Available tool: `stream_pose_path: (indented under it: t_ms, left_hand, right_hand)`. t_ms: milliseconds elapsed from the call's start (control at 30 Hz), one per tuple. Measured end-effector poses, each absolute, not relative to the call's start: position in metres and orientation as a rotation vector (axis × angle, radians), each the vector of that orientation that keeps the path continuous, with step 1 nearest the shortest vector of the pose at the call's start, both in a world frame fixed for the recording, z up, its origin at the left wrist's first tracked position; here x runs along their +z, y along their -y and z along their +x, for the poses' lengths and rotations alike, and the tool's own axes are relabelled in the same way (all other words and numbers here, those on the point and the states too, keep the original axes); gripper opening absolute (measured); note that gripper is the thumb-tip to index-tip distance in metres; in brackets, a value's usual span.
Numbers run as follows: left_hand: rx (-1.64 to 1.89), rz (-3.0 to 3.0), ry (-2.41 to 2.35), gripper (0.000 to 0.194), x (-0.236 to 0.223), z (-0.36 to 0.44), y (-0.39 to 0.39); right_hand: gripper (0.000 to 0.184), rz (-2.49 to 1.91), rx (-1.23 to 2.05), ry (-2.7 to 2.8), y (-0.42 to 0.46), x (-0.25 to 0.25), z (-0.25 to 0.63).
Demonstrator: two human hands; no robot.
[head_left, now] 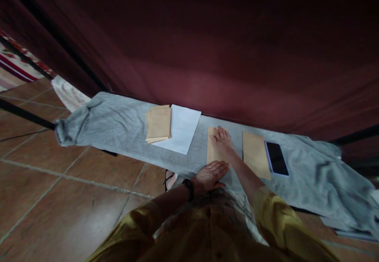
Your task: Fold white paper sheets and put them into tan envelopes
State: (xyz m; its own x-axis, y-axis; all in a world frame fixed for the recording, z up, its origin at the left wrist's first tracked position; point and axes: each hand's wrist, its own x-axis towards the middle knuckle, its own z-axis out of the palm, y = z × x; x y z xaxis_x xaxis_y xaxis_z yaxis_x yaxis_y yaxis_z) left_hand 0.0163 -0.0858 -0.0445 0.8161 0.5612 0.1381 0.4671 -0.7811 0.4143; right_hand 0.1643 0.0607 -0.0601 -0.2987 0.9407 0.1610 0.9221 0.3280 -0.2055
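Observation:
My right hand point(221, 143) lies flat, fingers stretched out, pressing on a brown envelope point(211, 147) on the grey cloth point(118, 124). My left hand point(211, 175) rests open at the near edge of the cloth, its fingers touching the envelope's near end. A black band sits on my left wrist. Another brown envelope point(255, 154) lies just right of my right hand. A stack of brown envelopes point(159, 123) sits to the left, partly on a white sheet of paper point(181, 128).
A black phone point(276, 158) lies face up right of the second envelope. The grey cloth covers a narrow surface in front of a dark red curtain point(225, 49). Brown floor tiles point(59, 183) spread to the left and below.

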Motion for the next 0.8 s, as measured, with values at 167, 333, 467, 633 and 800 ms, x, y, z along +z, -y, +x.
stream_pose_path:
  t_ms: [167,333,467,633,800]
  left_hand:
    - [0.371,2.676,-0.798,0.076,-0.044,0.016,0.087]
    - [0.337,2.722,-0.854,0.071,-0.043,0.015,0.088]
    - [0.35,2.754,-0.88,0.067,-0.045,0.014,0.091]
    - [0.365,2.754,-0.925,0.062,-0.05,0.003,0.098]
    - [0.346,2.708,-0.995,0.057,-0.043,-0.01,0.105]
  right_hand:
    - [0.06,-1.628,0.13,2.443,-0.032,-0.063,0.183]
    - [0.056,-1.585,0.137,2.476,-0.003,-0.065,0.196]
    - [0.053,-1.525,0.2,2.478,0.019,-0.064,0.203]
    - [0.052,-1.437,0.235,2.445,0.057,-0.058,0.21]
    - [0.054,-1.331,0.232,2.439,0.101,-0.051,0.216]
